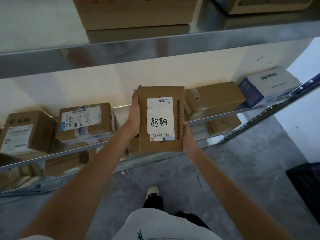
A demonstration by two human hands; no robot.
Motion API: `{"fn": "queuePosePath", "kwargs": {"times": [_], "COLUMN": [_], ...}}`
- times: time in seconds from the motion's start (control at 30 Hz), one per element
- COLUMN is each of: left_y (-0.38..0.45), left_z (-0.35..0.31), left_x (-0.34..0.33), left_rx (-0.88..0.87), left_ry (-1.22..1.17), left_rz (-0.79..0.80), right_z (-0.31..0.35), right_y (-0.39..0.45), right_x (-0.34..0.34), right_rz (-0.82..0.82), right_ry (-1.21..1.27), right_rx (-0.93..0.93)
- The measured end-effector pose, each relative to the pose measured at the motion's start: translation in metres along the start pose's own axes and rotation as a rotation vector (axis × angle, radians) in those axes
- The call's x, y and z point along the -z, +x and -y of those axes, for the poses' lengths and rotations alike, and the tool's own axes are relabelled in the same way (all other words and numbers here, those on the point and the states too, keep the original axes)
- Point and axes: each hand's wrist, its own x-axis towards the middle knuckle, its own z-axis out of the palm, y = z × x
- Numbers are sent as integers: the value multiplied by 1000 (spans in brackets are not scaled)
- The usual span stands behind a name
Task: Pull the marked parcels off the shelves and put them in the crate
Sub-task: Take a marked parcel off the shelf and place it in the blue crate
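- One brown cardboard parcel with a handwritten white label — held up in front of the shelves.
- Two bare hands: the left hand and the right hand, one on each side of that parcel.
- Three brown cardboard boxes on the middle metal shelf: two with printed labels, one plain and taped.
- One white and blue packet at the shelf's right end.
- Two large cardboard cartons on the upper shelf — both cut off by the frame.
- One dark plastic crate on the grey floor.
- One white-toed shoe.
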Motion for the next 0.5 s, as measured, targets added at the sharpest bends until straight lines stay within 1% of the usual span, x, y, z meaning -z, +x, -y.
{"fn": "queuePosePath", "kwargs": {"times": [0.03, 0.07, 0.1, 0.17, 0.23, 0.43, 0.5], "left_y": [-2, -4, -7, -11, -17, -28, -36], "left_z": [1, 2, 4, 8, 12, 28, 31], "left_x": [-3, -8, -13, -25, -37, -66, -77], "left_rx": [14, 25, 35, 19, -16, -43, -60], "left_ry": [35, 55, 64, 80, 113, 66, 72], "left_rz": [1, 6, 1, 1, 26, 101, 87], "right_z": [4, 18, 26, 31, 33, 34, 31], "right_y": [-5, -18, -26, -30, -31, -41, -44], "right_x": [3, 3, 5, 17, 34, 60, 69], "right_rz": [-9, -25, -7, 103, 151, 191, 190], "right_ry": [-47, -42, -17, 66, 114, 168, 176], "right_rx": [40, 57, 37, 0, 19, 22, 21]}}
